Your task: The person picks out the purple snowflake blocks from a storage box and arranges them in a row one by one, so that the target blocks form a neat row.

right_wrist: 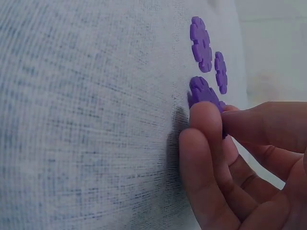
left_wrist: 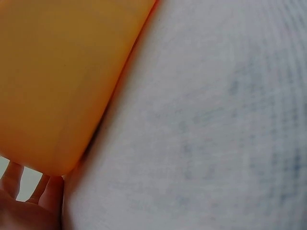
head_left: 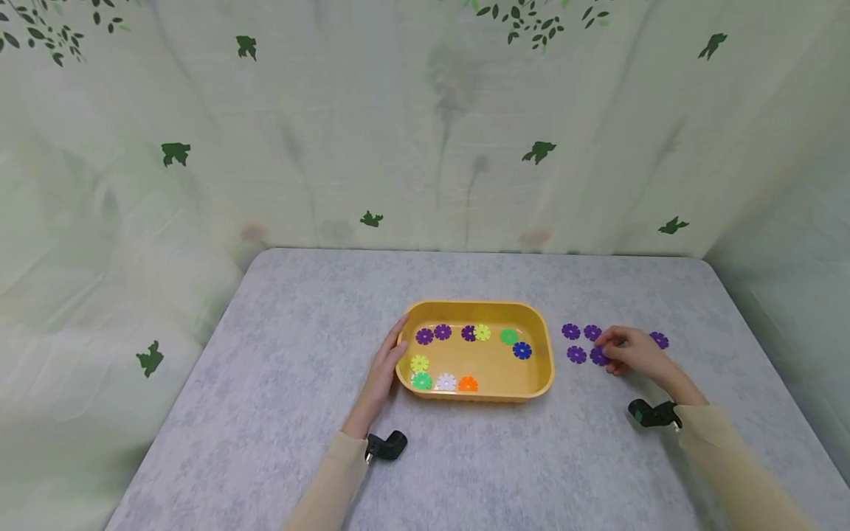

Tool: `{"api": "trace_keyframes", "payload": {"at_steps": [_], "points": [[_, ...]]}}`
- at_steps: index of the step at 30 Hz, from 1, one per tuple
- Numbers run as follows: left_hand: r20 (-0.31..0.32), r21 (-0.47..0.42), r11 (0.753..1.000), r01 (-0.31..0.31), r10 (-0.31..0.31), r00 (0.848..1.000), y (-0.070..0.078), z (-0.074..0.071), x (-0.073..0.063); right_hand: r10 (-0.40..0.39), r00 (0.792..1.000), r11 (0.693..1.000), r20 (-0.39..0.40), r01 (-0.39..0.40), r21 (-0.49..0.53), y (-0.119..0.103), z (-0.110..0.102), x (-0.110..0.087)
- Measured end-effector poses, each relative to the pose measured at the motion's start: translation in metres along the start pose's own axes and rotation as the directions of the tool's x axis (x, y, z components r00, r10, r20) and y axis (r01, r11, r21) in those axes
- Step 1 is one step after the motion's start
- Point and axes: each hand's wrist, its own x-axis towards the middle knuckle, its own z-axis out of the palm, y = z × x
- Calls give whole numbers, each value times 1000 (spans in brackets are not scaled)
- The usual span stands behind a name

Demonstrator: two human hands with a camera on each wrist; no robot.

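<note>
right hand [head_left: 634, 355]: your thumb and fingertips pinch a purple disc [right_wrist: 205, 90], its notched end poking out past them; whether it is clear of the table [head_left: 285, 332] i cannot tell.
pinch: hold it lightly near the rim, flat faces between thumb and finger, since so thin a disc may flip if squeezed off centre.
neighbours: three loose purple discs [head_left: 576, 355] lie close by, two farther back and one to its left; tuck your spare fingers and turn the wrist gently so you don't nudge them.
far disc [head_left: 659, 340]: one more purple piece, apart on your right, past the hand.
left hand [head_left: 383, 370]: fingers extended, touching the yellow tray [head_left: 494, 365] at its left end; light contact should steady it.
tray floor: more purple discs [head_left: 424, 336], plus yellow, green, blue, white and orange discs [head_left: 468, 384].
in the way: the tray's right wall stands between its pieces and your right hand; the black camera [head_left: 654, 414] juts from that wrist, so mind the table.
behind: a leaf-print curtain [head_left: 398, 133].
</note>
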Motion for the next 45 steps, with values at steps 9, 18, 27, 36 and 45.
{"api": "trace_keyframes", "payload": {"at_steps": [9,18,27,36,45], "points": [[5,-5,1000,-4,4,1000,0,0,1,-72,997,996,-13,72,-54,-22,-10,-1],[38,-8,1000,27,-27,999,14,-1,-3,-131,991,991,24,130,34,-78,11,16],[-3,9,1000,21,-21,1000,0,0,0,-216,961,974,171,201,101,-126,53,41],[-11,27,999,25,-24,1000,2,-1,0,-269,914,962,303,239,133,-148,96,64],[-5,19,1000,0,0,1000,2,-2,0,-238,889,971,390,212,109,-161,136,83]]}}
